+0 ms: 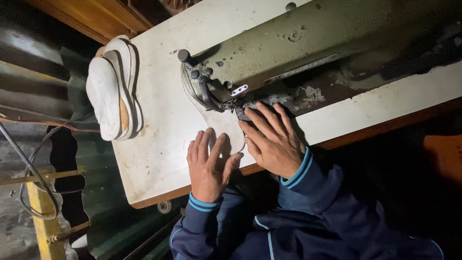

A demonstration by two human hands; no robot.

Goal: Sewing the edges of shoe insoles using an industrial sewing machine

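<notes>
White, flat sole-shaped piece [222, 126] is laid on the table [163, 144] under the presser foot of the green sewing machine [288, 48]. It is pressed flat by open left hand [208, 166] and right hand [272, 139]; nothing is gripped.

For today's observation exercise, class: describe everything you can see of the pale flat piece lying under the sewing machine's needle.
The pale flat piece is off-white, thin and sole-shaped with a rounded end. It lies flat on the white table, one end tucked under the presser foot of the olive-green sewing machine. The left hand presses on its near end with spread fingers; the right hand rests at its edge beside the needle. Its material cannot be told.
</notes>
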